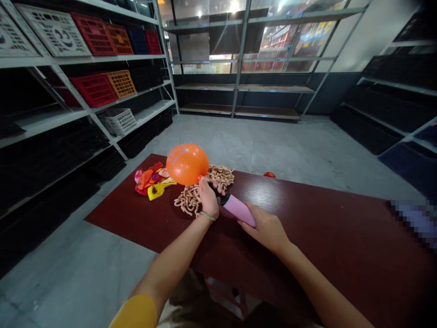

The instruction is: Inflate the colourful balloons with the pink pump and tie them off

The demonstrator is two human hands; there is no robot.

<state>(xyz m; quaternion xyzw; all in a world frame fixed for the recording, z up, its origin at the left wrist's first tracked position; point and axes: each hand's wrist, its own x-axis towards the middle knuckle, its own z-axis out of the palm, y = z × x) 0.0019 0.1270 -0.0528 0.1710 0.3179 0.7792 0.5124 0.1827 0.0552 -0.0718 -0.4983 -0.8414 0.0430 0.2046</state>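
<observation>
Left hand (208,199): closed in a pinch around the neck of the orange balloon (187,164), at the black tip of the pink hand pump (238,210). A green wristband (207,216) sits on this wrist, and a yellow sleeve (135,312) shows near the lower frame edge.

Right hand (264,228): closed around the pump barrel, palm on the lower side. The pump lies tilted across the table, its black tip pointing up and left toward the balloon.

Balloon: round and full, printed with pale lettering that is too blurred to read. It sits just above the left hand, clear of the table top.

Table: dark red top (317,230). Just behind the hands is a heap of tan knobbly cord (201,191), with the left hand's fingers touching its edge. Left of that lies a pile of flat balloons (152,179) in red, orange, yellow and pink, beside the heap. A small red scrap (269,174) lies near the far edge, well apart. A pixelated object (414,223) sits at the right edge.

Surroundings: metal shelving (239,59) holds a red crate (93,90) and an orange crate (121,84).
</observation>
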